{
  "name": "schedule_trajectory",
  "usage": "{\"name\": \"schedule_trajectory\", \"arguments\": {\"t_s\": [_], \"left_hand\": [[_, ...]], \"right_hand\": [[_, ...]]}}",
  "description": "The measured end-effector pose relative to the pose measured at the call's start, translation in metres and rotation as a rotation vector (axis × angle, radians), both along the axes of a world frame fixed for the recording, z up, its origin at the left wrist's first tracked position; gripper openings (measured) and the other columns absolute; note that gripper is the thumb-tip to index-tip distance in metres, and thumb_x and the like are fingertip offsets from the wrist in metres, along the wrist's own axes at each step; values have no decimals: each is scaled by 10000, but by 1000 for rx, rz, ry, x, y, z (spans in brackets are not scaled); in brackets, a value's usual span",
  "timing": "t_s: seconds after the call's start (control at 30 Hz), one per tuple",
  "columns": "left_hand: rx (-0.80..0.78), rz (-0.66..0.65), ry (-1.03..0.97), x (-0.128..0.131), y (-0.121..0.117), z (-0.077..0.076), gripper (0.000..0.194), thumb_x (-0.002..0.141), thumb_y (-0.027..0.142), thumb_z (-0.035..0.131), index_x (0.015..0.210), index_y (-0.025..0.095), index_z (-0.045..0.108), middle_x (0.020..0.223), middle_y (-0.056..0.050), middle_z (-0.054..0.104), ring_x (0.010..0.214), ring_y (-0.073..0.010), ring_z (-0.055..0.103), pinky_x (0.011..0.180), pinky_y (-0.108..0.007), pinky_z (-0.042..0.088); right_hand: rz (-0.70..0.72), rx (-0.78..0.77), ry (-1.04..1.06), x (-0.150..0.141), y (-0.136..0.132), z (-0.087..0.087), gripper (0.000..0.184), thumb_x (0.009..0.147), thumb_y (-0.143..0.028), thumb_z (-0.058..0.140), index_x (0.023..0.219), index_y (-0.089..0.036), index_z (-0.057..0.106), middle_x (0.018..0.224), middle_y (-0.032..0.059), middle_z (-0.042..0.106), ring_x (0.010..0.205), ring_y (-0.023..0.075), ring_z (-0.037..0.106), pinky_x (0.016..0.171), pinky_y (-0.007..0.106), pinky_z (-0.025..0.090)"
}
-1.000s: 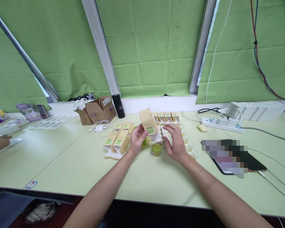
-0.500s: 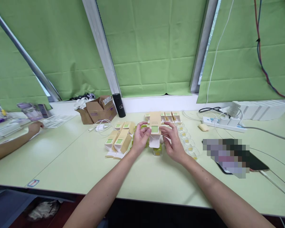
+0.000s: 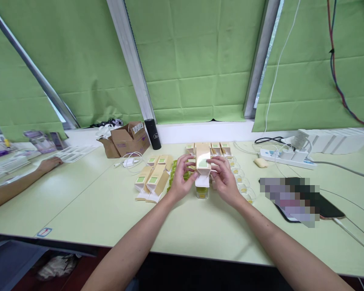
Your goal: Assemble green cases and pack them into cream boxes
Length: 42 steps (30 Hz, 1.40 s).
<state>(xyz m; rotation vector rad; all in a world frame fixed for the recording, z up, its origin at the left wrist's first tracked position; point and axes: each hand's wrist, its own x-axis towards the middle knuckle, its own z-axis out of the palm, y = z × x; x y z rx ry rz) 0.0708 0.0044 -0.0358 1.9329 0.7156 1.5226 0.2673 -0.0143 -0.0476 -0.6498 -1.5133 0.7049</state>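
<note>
Between my hands is a tan carton (image 3: 203,152) with a green label panel and a white flap hanging open at its near end. My left hand (image 3: 183,176) grips its left side, fingers curled; my right hand (image 3: 224,176) holds the right side. Just below the flap, a small clear jar with green contents (image 3: 202,192) stands on the table. More green jars (image 3: 174,169) are partly hidden behind my left hand. To the left stand several similar cartons (image 3: 157,178) with flaps out. Right of my right hand are rows of clear lids or cups (image 3: 243,188) with yellow spots.
More small cartons (image 3: 225,148) stand at the back. A brown cardboard box (image 3: 130,141), a black bottle (image 3: 152,134) and a white charger (image 3: 128,162) are left of centre. Phones (image 3: 317,200) and a power strip (image 3: 288,157) lie right. Another person's hand (image 3: 50,163) rests far left.
The carton has tipped and moved slightly right, showing more of its label end. Both hands now close in on its sides. The other person's hand at far left has shifted right and lies flatter.
</note>
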Motion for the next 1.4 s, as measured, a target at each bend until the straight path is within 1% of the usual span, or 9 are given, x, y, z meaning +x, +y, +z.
{"name": "schedule_trajectory", "arguments": {"t_s": [0.1, 0.2, 0.33, 0.5, 0.77, 0.97, 1.1, 1.3, 1.4], "left_hand": [[28, 15, 61, 1, -3, 2, 456, 928, 324, 746, 1361, 285, 607, 1581, -133, 379, 1251, -273, 626, 1020, -415, 556], [13, 24, 43, 3, -4, 3, 410, 914, 280, 756, 1312, 280, 654, 1558, -130, 399, 1320, -293, 594, 1038, -418, 559], [-19, 18, -31, 6, -2, 2, 419, 898, 278, 783, 1301, 281, 667, 1522, -127, 431, 1254, -265, 635, 1022, -411, 575], [-42, 38, -60, 7, 0, 0, 404, 900, 306, 790, 1288, 283, 682, 1489, -114, 456, 1173, -238, 662, 1011, -408, 587], [-74, 63, -88, 9, -1, 1, 367, 884, 297, 789, 1240, 255, 709, 1448, -110, 489, 1138, -229, 667, 997, -404, 597], [-77, 71, -87, 10, 0, -1, 344, 881, 270, 789, 1218, 255, 720, 1428, -111, 498, 1198, -250, 654, 1005, -405, 587], [-69, 71, -87, 11, 0, -2, 336, 881, 250, 788, 1210, 260, 719, 1418, -105, 501, 1217, -249, 642, 999, -393, 580], [-74, 74, -73, 14, -3, 0, 342, 886, 274, 789, 1217, 250, 706, 1413, -108, 499, 1122, -218, 662, 958, -379, 585], [-60, 89, -54, 15, -5, 2, 335, 894, 275, 780, 1219, 251, 703, 1411, -110, 507, 1120, -218, 655, 946, -369, 580]], "right_hand": [[9, -12, -3, 0, 0, -1, 314, 1051, -386, 557, 1352, -361, 641, 1436, 98, 418, 1142, 242, 676, 981, 467, 619], [12, -13, -24, 0, 0, -3, 338, 1041, -369, 566, 1373, -375, 634, 1436, 95, 422, 1114, 236, 687, 950, 461, 628], [7, -25, -50, 1, -3, 0, 369, 1025, -330, 574, 1386, -381, 628, 1454, 93, 418, 1059, 218, 709, 906, 436, 637], [0, -51, -66, 2, -5, 3, 397, 991, -314, 628, 1380, -392, 629, 1493, 78, 404, 1115, 221, 709, 928, 416, 634], [39, -64, -41, 1, -3, 1, 367, 961, -338, 691, 1326, -353, 653, 1477, 83, 407, 1082, 213, 715, 931, 429, 639], [46, -68, -15, 1, -1, -1, 372, 953, -344, 705, 1321, -347, 650, 1469, 84, 412, 1089, 210, 703, 948, 430, 633], [31, -67, -13, 1, -1, -1, 365, 950, -340, 706, 1311, -347, 656, 1462, 81, 417, 1074, 203, 696, 931, 413, 630], [-20, -53, -10, 0, -1, 0, 338, 957, -363, 704, 1291, -336, 660, 1444, 88, 442, 1013, 190, 688, 862, 392, 635], [-55, -52, -17, -1, -1, 0, 327, 958, -386, 705, 1277, -331, 662, 1436, 92, 458, 988, 188, 685, 862, 402, 634]]}}
